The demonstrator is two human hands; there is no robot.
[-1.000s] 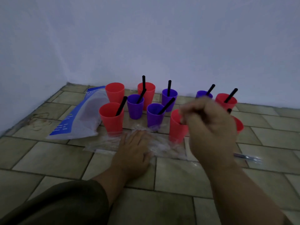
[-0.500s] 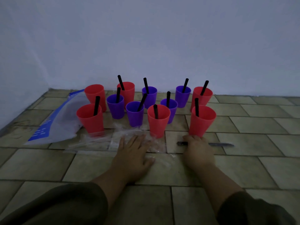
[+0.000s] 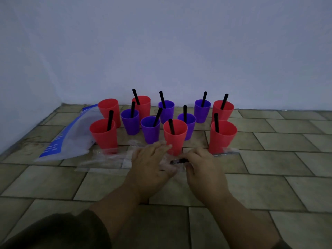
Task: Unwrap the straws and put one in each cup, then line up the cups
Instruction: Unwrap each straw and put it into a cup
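On the floor [image 3: 269, 186], just in front of the cups [image 3: 150, 133], lies a wrapped straw [image 3: 179, 161]. My right hand [image 3: 203, 168] has its fingers curled over it, pinching it near its dark left end, while the rest of its clear film [image 3: 228, 152] trails out to the right past the front corner cup. My left hand [image 3: 149, 164] is flat, fingers straight and a little spread, pressing on the heap of empty wrappers [image 3: 106, 157] beside the straw, its fingertips close to the middle front cup. Ten cups hold a black straw each. The red cup [image 3: 108, 108] at the back left, next to the blue and white bag [image 3: 71, 137], has none, so I judge this straw is meant for it. The straw should be light and fairly stiff, so a two-finger pinch will do. The film looks thin, slick and clingy, so I would hold the straw through it near one end and push it out of the other, not squeeze the middle, which might kink it. The cups look light too and stand crowded, so a careless wrist could tip one when I reach to the back.
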